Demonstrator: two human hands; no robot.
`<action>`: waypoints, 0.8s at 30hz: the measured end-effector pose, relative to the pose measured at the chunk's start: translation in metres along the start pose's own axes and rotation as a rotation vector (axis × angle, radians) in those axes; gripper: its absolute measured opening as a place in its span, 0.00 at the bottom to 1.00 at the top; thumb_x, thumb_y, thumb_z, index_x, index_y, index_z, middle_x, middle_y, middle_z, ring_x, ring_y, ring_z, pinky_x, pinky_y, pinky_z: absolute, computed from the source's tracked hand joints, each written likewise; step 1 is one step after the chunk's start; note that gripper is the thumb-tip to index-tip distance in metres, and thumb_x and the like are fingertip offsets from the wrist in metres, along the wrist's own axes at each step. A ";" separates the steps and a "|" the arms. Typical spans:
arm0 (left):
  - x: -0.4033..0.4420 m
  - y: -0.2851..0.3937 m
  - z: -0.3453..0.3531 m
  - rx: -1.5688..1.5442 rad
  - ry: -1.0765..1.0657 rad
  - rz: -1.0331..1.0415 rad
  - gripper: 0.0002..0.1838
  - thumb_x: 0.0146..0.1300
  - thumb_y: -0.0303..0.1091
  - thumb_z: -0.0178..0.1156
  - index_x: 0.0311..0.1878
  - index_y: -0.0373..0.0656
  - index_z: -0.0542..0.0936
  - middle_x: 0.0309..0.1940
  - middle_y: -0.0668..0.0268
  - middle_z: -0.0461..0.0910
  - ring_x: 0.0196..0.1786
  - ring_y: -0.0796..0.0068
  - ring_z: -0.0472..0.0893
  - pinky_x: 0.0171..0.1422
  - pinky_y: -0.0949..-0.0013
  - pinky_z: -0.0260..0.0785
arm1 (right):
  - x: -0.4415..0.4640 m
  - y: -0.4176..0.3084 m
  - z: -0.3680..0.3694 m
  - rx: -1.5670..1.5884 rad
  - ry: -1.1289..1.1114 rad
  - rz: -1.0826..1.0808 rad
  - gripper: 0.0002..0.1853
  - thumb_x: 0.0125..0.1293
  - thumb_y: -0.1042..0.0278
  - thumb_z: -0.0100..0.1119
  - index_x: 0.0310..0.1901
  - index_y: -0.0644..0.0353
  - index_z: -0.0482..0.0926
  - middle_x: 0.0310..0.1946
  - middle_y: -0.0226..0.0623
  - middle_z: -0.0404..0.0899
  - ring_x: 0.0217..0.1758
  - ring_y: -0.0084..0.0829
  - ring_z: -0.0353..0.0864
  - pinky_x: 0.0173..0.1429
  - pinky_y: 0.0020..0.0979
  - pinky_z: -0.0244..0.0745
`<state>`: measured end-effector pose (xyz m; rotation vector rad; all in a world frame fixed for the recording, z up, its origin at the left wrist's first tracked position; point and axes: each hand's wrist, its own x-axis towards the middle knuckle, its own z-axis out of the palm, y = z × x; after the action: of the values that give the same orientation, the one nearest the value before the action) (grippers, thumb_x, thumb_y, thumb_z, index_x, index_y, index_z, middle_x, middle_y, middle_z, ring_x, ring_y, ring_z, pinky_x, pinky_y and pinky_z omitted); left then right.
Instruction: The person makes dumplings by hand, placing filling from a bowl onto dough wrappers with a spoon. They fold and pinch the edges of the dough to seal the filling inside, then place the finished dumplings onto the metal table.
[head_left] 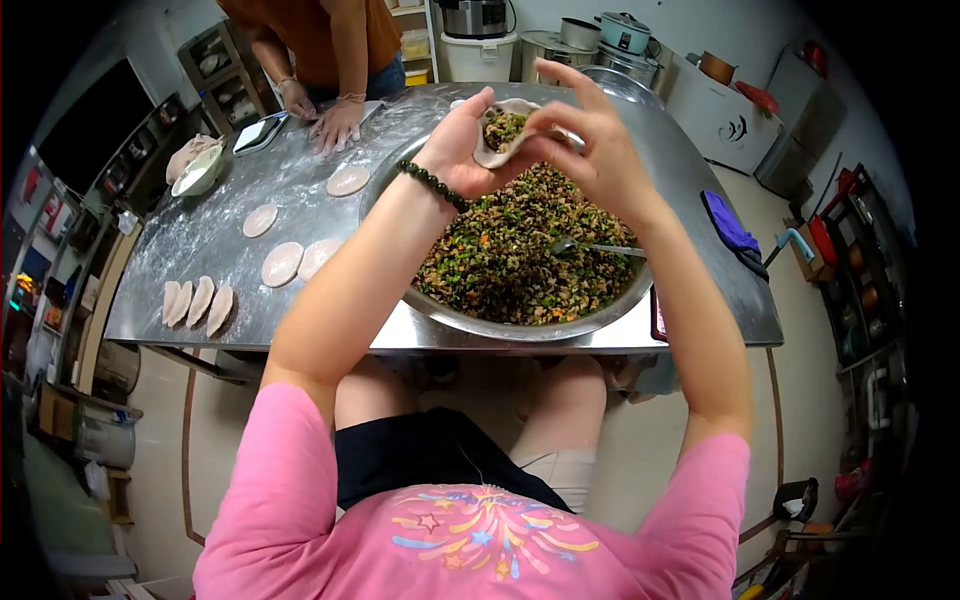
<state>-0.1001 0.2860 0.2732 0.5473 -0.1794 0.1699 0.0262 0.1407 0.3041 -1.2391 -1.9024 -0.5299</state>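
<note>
Above a wide metal bowl [570, 333] of chopped green and brown filling [520, 265], my left hand [460, 150] holds a round dough wrapper [492, 157] with some filling in it. My right hand [590, 135] pinches the wrapper's right edge between thumb and fingers. A metal spoon [610, 249] rests in the filling. Left of the bowl, flat dough rounds [283, 264] lie on the floured metal table [200, 240]. Several folded dumplings [200, 301] stand in a row near the table's front left.
Across the table a person [340, 100] presses both hands on the surface. A pale bowl [198, 172] and dough [190, 155] sit at the far left, near a small scale [260, 133]. A purple cloth [732, 224] lies at the right edge.
</note>
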 end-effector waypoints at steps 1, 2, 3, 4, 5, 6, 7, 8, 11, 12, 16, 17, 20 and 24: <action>-0.001 -0.001 0.015 0.083 -0.032 -0.034 0.32 0.69 0.56 0.30 0.60 0.33 0.59 0.50 0.52 0.71 0.48 0.58 0.77 0.58 0.51 0.71 | 0.005 0.008 0.006 0.143 0.039 0.048 0.09 0.54 0.65 0.63 0.38 0.55 0.79 0.59 0.42 0.64 0.61 0.46 0.64 0.62 0.42 0.61; 0.007 -0.011 0.029 0.511 0.360 0.134 0.33 0.69 0.57 0.30 0.58 0.34 0.63 0.49 0.55 0.73 0.45 0.63 0.79 0.57 0.58 0.73 | 0.008 0.018 0.014 0.217 0.067 0.107 0.11 0.57 0.60 0.62 0.37 0.56 0.80 0.58 0.44 0.65 0.60 0.45 0.66 0.60 0.40 0.64; 0.009 -0.008 0.029 0.511 0.363 0.131 0.33 0.69 0.57 0.30 0.58 0.34 0.63 0.49 0.55 0.73 0.45 0.63 0.79 0.57 0.58 0.73 | 0.012 0.027 0.021 0.219 0.067 0.111 0.11 0.57 0.60 0.62 0.37 0.56 0.80 0.58 0.44 0.65 0.60 0.45 0.66 0.60 0.40 0.64; 0.011 -0.004 0.027 0.661 0.307 0.119 0.33 0.67 0.59 0.34 0.56 0.36 0.65 0.48 0.56 0.74 0.47 0.64 0.78 0.58 0.60 0.72 | 0.015 0.035 0.027 0.196 0.085 0.161 0.12 0.57 0.58 0.61 0.38 0.56 0.80 0.58 0.44 0.65 0.60 0.44 0.67 0.60 0.39 0.64; 0.013 0.001 0.025 0.811 0.246 0.107 0.33 0.65 0.62 0.38 0.55 0.38 0.68 0.48 0.57 0.75 0.50 0.64 0.78 0.59 0.61 0.71 | 0.016 0.043 0.033 0.172 0.102 0.210 0.14 0.57 0.56 0.61 0.38 0.56 0.80 0.58 0.45 0.66 0.60 0.43 0.67 0.60 0.38 0.64; 0.010 0.008 0.024 0.838 0.141 0.062 0.32 0.63 0.61 0.45 0.53 0.38 0.69 0.48 0.59 0.75 0.50 0.68 0.77 0.60 0.63 0.70 | 0.017 0.049 0.038 0.206 0.113 0.247 0.16 0.57 0.54 0.61 0.39 0.57 0.80 0.57 0.46 0.66 0.60 0.42 0.66 0.60 0.38 0.63; 0.011 0.012 0.016 0.838 0.139 0.060 0.32 0.63 0.61 0.45 0.53 0.38 0.69 0.48 0.59 0.75 0.50 0.68 0.77 0.60 0.63 0.70 | 0.014 0.054 0.044 0.204 0.114 0.249 0.16 0.57 0.54 0.61 0.39 0.57 0.80 0.57 0.46 0.66 0.60 0.42 0.66 0.60 0.38 0.63; 0.013 0.014 0.004 1.000 0.059 0.048 0.30 0.63 0.57 0.49 0.53 0.37 0.69 0.48 0.60 0.75 0.50 0.70 0.77 0.60 0.64 0.70 | 0.012 0.059 0.051 0.250 0.117 0.257 0.15 0.57 0.55 0.61 0.39 0.56 0.80 0.57 0.46 0.65 0.60 0.41 0.66 0.60 0.37 0.63; 0.012 0.018 -0.014 1.070 -0.035 -0.019 0.24 0.59 0.37 0.61 0.55 0.38 0.68 0.50 0.63 0.73 0.51 0.74 0.76 0.60 0.68 0.69 | 0.005 0.061 0.058 0.288 0.105 0.289 0.15 0.58 0.54 0.60 0.41 0.55 0.79 0.54 0.45 0.69 0.58 0.38 0.68 0.60 0.35 0.64; 0.009 0.016 -0.015 1.078 -0.008 0.007 0.24 0.59 0.36 0.61 0.56 0.38 0.68 0.50 0.63 0.73 0.51 0.73 0.76 0.60 0.68 0.69 | 0.004 0.061 0.059 0.474 0.112 0.358 0.17 0.60 0.52 0.59 0.43 0.56 0.78 0.51 0.43 0.70 0.57 0.36 0.69 0.59 0.33 0.64; 0.001 0.019 -0.016 1.019 0.042 0.127 0.24 0.59 0.33 0.60 0.58 0.41 0.67 0.51 0.63 0.73 0.53 0.73 0.74 0.60 0.68 0.68 | 0.000 0.055 0.040 0.758 0.156 0.625 0.24 0.62 0.46 0.55 0.47 0.62 0.75 0.46 0.36 0.75 0.52 0.27 0.71 0.56 0.29 0.65; 0.000 0.021 -0.015 1.018 0.043 0.127 0.24 0.59 0.33 0.60 0.58 0.41 0.67 0.51 0.63 0.73 0.53 0.73 0.74 0.60 0.68 0.68 | -0.004 0.064 0.038 0.815 0.131 0.703 0.25 0.62 0.46 0.55 0.47 0.63 0.75 0.46 0.35 0.75 0.52 0.26 0.71 0.55 0.28 0.66; 0.000 0.029 -0.021 0.996 0.061 0.211 0.25 0.59 0.34 0.61 0.59 0.43 0.67 0.52 0.67 0.73 0.55 0.76 0.73 0.58 0.70 0.67 | -0.011 0.062 0.042 0.623 0.028 0.611 0.23 0.61 0.50 0.58 0.46 0.64 0.76 0.40 0.34 0.78 0.45 0.24 0.74 0.50 0.26 0.69; -0.001 0.030 -0.024 1.007 0.101 0.202 0.25 0.59 0.34 0.61 0.59 0.43 0.67 0.53 0.67 0.73 0.55 0.76 0.72 0.58 0.70 0.67 | -0.014 0.065 0.051 0.565 0.049 0.486 0.17 0.59 0.58 0.62 0.43 0.64 0.78 0.34 0.32 0.80 0.36 0.21 0.76 0.41 0.24 0.72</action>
<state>-0.1041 0.3244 0.2678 1.5202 -0.0371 0.4917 0.0671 0.1969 0.2578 -1.2192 -1.4800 0.2213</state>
